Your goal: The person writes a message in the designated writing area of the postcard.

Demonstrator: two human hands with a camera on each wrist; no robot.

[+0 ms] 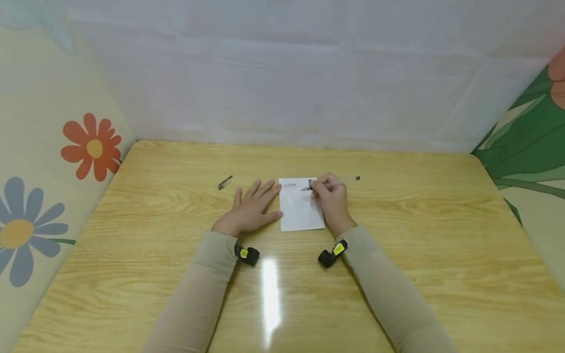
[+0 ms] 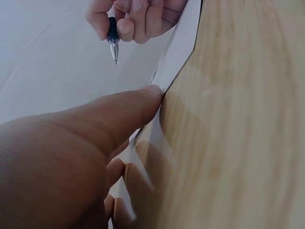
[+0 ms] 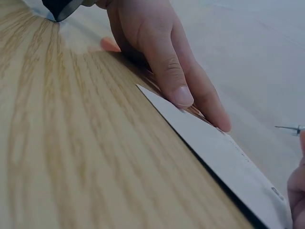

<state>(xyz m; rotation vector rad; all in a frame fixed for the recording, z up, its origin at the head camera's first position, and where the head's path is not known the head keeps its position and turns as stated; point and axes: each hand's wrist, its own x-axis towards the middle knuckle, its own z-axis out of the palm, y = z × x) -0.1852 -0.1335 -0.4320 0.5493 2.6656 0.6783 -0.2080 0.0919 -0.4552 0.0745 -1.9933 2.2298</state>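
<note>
A small white paper [image 1: 301, 211] lies on the wooden table, with a short row of dark handwriting [image 1: 290, 185] near its top left. My right hand [image 1: 332, 198] pinches a clear pen by its dark grip [image 2: 113, 28], over the paper's upper right. Its metal tip [image 2: 114, 51] looks raised off the paper in both wrist views. My left hand [image 1: 251, 208] lies with fingers spread on the table, its thumb and index fingertip [image 3: 221, 125] touching the paper's left edge. The pen's cap [image 1: 225, 182] lies beyond the left hand, to its left.
The wooden table [image 1: 419, 235] reaches a white sheet-covered wall [image 1: 300, 83] at the back. Flower-painted panels [image 1: 35, 147] stand along the left and right sides. Black wrist cameras [image 1: 251, 256] are strapped on both cuffs.
</note>
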